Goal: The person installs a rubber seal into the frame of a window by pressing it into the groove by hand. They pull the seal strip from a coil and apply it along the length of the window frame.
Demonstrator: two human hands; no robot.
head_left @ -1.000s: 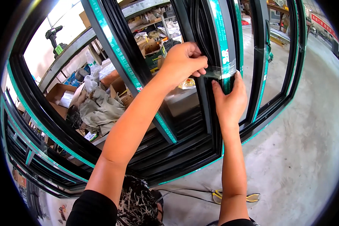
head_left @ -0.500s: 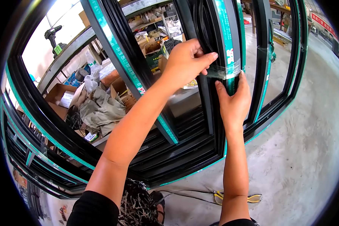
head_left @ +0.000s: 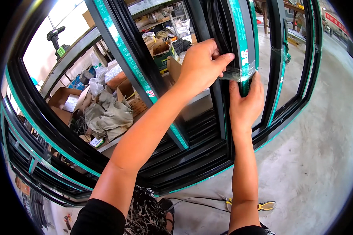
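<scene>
A black frame bar with teal protective film [head_left: 238, 29] stands upright before me, and clear tape [head_left: 235, 73] crosses it. My left hand [head_left: 200, 66] is closed in a pinch at the left end of this tape, thumb against bent fingers. Just below the tape, my right hand [head_left: 247, 103] grips the bar, thumb on its left side and fingers on its right. Long black rubber-like strips [head_left: 212, 19] run down beside the bar, above my left fingers. My left hand hides part of the tape end.
Several black frames [head_left: 176, 166] surround the bar. Behind them, shelving holds cardboard boxes [head_left: 62, 98], a grey cloth [head_left: 108, 111] and plastic bags. A cordless drill [head_left: 55, 38] stands at upper left. Yellow-handled pliers [head_left: 266, 205] and a dark cable [head_left: 196, 203] lie on the concrete floor near my feet.
Both hands, the taped bar and the nearby frames appear slightly farther right in view. The left hand keeps its pinch, and the right hand keeps its grip.
</scene>
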